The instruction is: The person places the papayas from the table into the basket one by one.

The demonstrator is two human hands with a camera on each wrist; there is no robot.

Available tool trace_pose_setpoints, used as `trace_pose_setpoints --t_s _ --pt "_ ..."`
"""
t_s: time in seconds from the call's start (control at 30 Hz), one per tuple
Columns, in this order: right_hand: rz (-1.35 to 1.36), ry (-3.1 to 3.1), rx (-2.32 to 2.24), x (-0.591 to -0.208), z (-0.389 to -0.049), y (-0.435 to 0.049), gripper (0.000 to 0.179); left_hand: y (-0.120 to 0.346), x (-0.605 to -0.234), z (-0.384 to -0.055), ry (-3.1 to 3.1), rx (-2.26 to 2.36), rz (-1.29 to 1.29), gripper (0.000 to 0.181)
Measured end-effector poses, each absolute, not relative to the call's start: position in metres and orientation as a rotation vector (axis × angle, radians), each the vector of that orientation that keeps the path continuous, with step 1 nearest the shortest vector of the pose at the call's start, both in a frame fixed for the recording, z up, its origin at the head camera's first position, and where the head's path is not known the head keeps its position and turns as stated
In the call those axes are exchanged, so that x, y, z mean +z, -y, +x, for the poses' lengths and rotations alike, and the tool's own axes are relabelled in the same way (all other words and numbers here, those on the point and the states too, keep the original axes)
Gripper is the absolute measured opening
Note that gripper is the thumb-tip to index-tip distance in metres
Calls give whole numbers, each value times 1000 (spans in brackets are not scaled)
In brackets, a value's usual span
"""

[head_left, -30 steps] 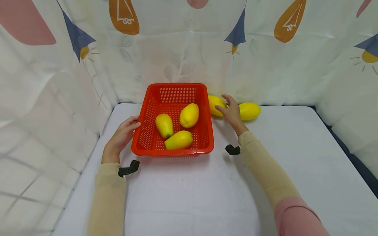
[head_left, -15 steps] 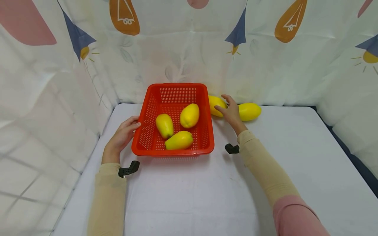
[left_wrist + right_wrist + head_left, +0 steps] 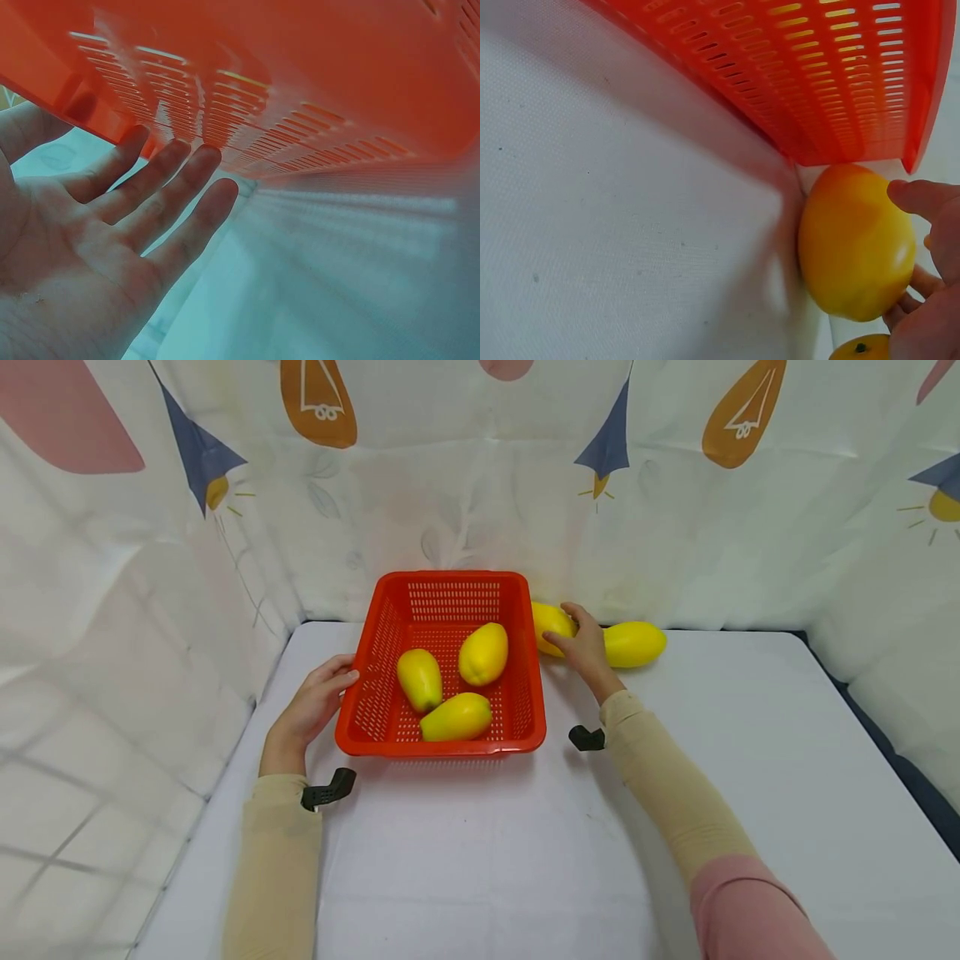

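Left hand (image 3: pixel 311 706): laid flat against the left wall of the red basket (image 3: pixel 517 727), fingers straight and relaxed, so the basket is steadied.
Right hand (image 3: pixel 585 647): thumb and fingers are curled around a yellow fruit (image 3: pixel 549 620) on the table (image 3: pixel 487 860), just beside the basket's right wall.
Second fruit (image 3: pixel 636 643): left lying behind the right hand, beside the backdrop (image 3: pixel 465 468).
Basket contents: 3 yellow fruits (image 3: pixel 450 681) are held inside.

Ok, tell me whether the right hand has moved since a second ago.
Barely. The right hand has closed a little onto the yellow fruit beside the red basket, with the thumb now wrapping it; the wrist has hardly shifted.
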State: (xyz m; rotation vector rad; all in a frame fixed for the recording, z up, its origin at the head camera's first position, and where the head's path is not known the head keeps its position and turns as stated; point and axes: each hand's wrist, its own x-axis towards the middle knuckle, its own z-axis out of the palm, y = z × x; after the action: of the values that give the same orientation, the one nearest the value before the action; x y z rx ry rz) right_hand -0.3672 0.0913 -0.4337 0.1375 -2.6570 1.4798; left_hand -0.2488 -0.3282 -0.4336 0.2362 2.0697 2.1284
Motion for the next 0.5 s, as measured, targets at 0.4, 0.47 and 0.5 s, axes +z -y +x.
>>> trace_pose_setpoints --t_s 0.4,0.47,0.5 --pt "150 2698 1428 -440 -373 -86 67 329 -433 -248 -2045 2157 249 31" --pt "138 2723 1426 -442 -373 -85 70 329 -433 -248 -2043 2157 247 32" --pt "134 2732 1433 -442 -374 -85 71 329 -433 -249 -2045 2155 246 33"
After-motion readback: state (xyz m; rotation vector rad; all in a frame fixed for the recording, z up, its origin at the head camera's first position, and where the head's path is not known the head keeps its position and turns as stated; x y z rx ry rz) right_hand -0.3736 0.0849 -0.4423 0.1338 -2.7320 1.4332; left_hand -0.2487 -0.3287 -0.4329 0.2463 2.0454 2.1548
